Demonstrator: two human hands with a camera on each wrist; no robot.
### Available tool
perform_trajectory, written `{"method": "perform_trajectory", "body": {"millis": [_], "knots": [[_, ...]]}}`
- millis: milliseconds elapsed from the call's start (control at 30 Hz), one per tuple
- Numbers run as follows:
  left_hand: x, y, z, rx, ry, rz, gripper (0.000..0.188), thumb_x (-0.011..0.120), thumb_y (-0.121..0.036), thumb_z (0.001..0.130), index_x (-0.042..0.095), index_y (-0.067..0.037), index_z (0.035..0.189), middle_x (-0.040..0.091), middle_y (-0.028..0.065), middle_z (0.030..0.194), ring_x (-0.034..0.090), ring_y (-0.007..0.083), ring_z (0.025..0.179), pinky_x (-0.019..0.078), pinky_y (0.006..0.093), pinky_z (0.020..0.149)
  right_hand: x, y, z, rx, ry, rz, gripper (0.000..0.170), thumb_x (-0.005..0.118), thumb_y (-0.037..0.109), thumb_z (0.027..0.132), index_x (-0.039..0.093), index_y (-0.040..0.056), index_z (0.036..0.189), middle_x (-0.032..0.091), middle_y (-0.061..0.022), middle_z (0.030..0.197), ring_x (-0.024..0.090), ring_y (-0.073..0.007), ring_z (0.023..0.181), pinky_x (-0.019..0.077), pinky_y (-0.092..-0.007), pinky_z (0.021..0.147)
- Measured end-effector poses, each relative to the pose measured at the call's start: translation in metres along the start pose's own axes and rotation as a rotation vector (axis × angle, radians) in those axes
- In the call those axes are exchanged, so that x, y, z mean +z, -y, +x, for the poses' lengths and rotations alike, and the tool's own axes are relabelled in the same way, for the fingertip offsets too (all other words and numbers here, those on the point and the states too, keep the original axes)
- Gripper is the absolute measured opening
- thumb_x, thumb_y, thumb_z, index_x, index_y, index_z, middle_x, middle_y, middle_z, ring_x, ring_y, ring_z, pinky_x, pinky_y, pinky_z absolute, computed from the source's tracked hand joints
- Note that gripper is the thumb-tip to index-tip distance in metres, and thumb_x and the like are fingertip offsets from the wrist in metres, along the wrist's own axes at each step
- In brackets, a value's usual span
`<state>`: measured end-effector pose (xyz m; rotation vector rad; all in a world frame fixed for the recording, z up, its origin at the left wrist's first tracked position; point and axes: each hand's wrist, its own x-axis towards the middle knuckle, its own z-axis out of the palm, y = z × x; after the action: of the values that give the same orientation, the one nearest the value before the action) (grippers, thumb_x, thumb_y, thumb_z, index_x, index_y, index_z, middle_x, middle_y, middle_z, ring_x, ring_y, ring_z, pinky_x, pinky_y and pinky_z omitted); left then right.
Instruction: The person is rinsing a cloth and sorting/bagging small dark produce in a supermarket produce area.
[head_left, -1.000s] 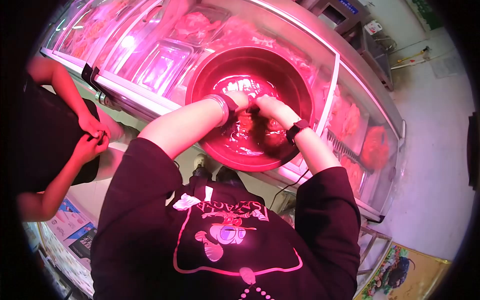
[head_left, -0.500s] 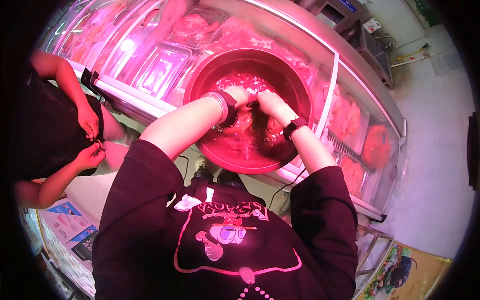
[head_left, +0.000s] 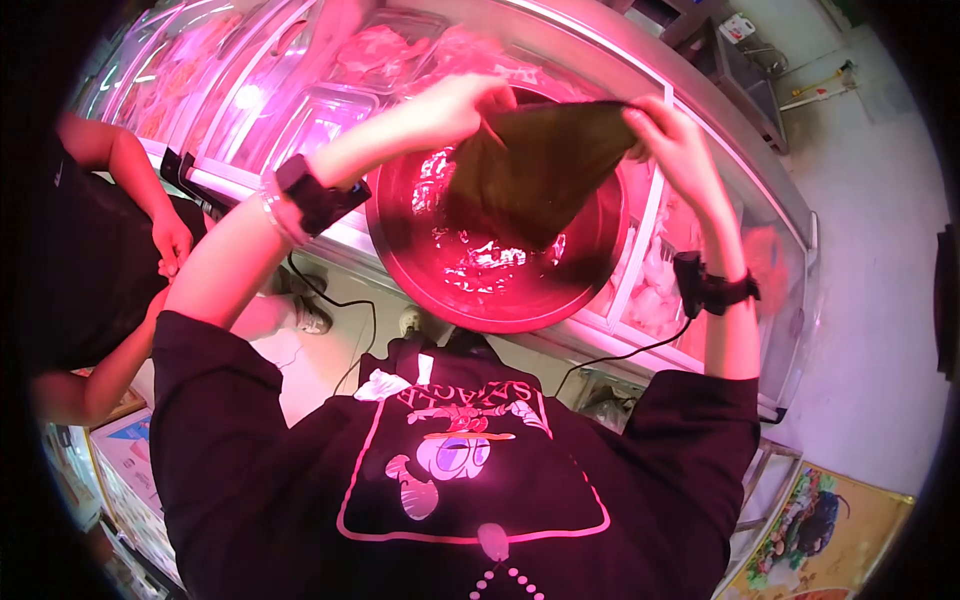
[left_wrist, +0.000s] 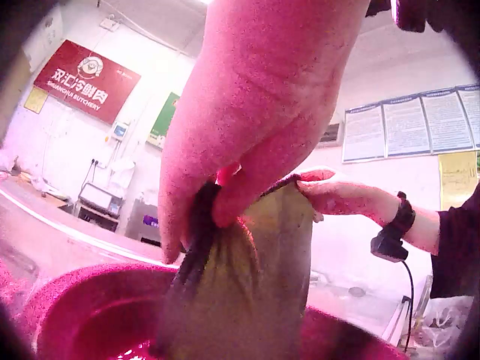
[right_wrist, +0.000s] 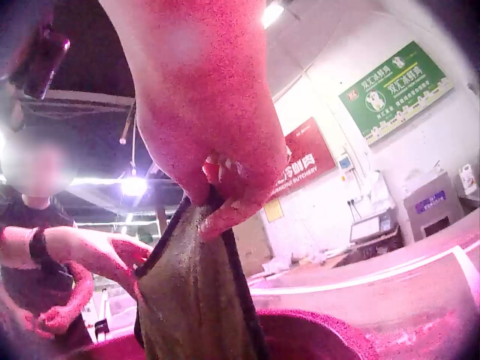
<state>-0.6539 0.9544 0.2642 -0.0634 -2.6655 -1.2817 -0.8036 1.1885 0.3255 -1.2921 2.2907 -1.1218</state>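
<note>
Head view has the olive cloth (head_left: 535, 170) hanging over the tub (head_left: 408, 268), stretched between both hands. Grip-wise, the left hand (head_left: 480, 98) is pinched closed on one top corner, the right hand (head_left: 674, 140) on the other. I'd hold it squarely over the tub so any drips land inside, and pull evenly so those creases smooth out.

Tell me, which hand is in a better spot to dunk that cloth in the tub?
Probably the left hand: in the head view it looks nearer the middle of the tub, while the right hand looks out past the right rim. Both pinch the cloth.
</note>
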Motion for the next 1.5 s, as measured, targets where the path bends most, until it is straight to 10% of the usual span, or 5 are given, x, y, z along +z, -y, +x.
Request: {"method": "perform_trajectory", "body": {"millis": [467,1000,1200,1300,1500], "knots": [[-0.08,-0.128,-0.004,0.257,-0.1,-0.006,0.03,0.044,-0.016,0.085,0.052,0.001,0.108,0.057,0.0105,0.097,0.052,0.0171,0.094,0.0411,0.0296,0.084,-0.08,0.118,-0.012,-0.423,-0.567,-0.16,0.017,0.05,0.015,0.091,0.062,0.0035,0.086,0.051,0.0033,0.063,0.043,-0.0035,0.052,0.0329,-0.0187,0.045],[0.096,0.084,0.009,-0.151,0.367,0.433,0.025,0.061,-0.014,0.074,0.064,0.002,0.093,0.063,0.0245,0.086,0.064,0.0362,0.084,0.052,0.0423,0.068,0.11,-0.043,0.017,0.329,0.815,-0.584,0.046,0.063,0.023,0.076,0.054,0.0148,0.12,0.061,-0.0195,0.105,0.06,-0.0338,0.096,0.0478,-0.0411,0.086],[0.116,0.058,0.006,-0.407,0.584,0.261,0.029,0.055,-0.022,0.082,0.064,0.0,0.098,0.064,0.022,0.09,0.064,0.0336,0.086,0.0518,0.041,0.072,0.154,-0.088,0.014,0.144,0.99,-0.776,0.039,0.068,0.014,0.069,0.059,0.0055,0.107,0.06,-0.0214,0.104,0.059,-0.0355,0.094,0.0496,-0.0418,0.082],[0.129,0.07,0.009,-0.311,0.395,0.395,0.025,0.059,-0.018,0.078,0.065,0.0,0.093,0.064,0.0222,0.089,0.064,0.0343,0.086,0.0517,0.0411,0.072,0.153,-0.101,0.008,-0.159,0.345,-0.736,0.019,0.047,0.004,0.08,0.064,-0.001,0.088,0.062,-0.0232,0.095,0.062,-0.0354,0.09,0.0513,-0.0438,0.075],[0.111,0.057,0.003,-0.295,0.568,0.267,0.026,0.054,-0.015,0.079,0.066,0.0,0.096,0.064,0.0229,0.092,0.063,0.0363,0.089,0.0509,0.043,0.077,0.168,-0.117,0.007,-0.039,0.685,-0.752,0.023,0.043,0.009,0.084,0.063,0.0001,0.09,0.062,-0.0221,0.094,0.062,-0.0349,0.091,0.0506,-0.0435,0.077]]}}
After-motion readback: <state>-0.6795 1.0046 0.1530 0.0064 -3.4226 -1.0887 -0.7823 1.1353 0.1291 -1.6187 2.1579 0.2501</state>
